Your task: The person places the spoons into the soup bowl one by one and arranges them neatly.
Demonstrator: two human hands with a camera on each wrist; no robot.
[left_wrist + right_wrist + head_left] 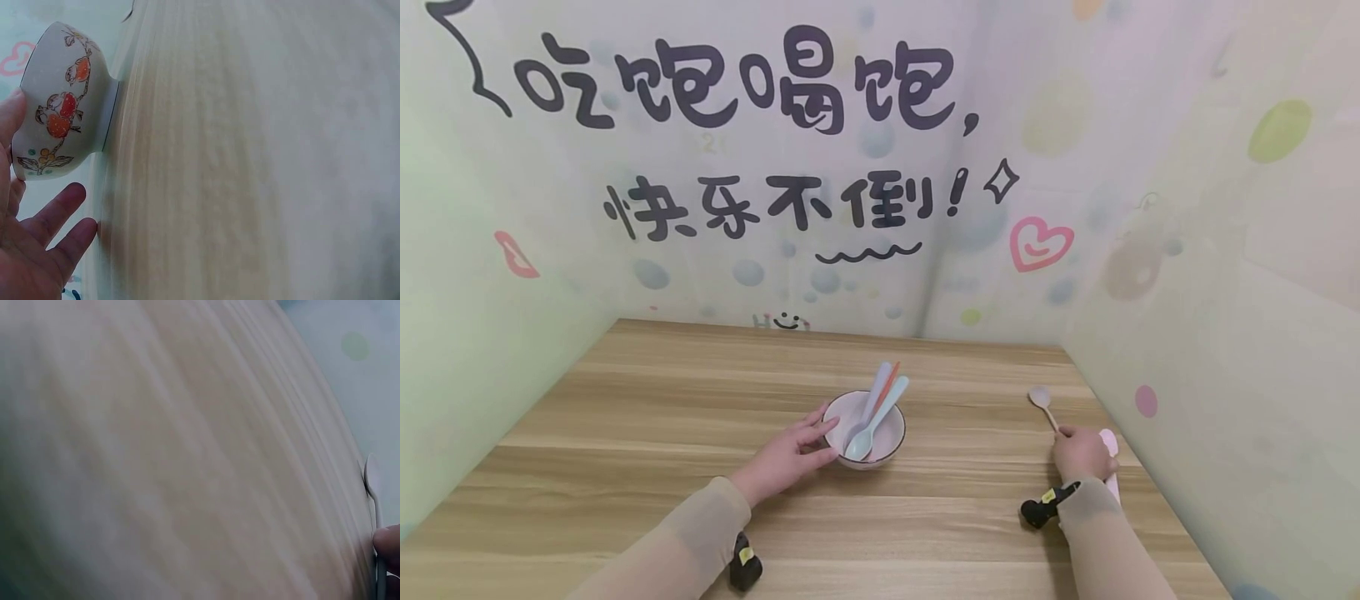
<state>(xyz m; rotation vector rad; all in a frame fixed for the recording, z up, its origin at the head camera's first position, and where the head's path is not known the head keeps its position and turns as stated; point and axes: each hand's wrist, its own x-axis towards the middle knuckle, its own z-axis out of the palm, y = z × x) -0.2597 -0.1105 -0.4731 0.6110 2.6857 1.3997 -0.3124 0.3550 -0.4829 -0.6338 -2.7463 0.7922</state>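
Holding its fingers spread, your left hand (782, 458) touches the bowl (892, 437); a hard push could tip its spoons (883, 413). Your right hand (1081, 454) pinches a beige spoon (1039, 397) at the table's (962, 467) right; a slack pinch could drop it.

Back wall, upper row: large dark characters (737, 83), "吃饱喝饱,"
Back wall, lower row: matching characters (775, 204), "快乐不倒!", a four-pointed sparkle (1002, 181) after them, a wavy underline (868, 252) below
Faint number: a pale "2" (708, 143) under the upper row
Small lettering: an "H" (762, 322) beside a smiley (786, 320), the rest unclear
Wrist devices: yellow labels (746, 554), too small to read
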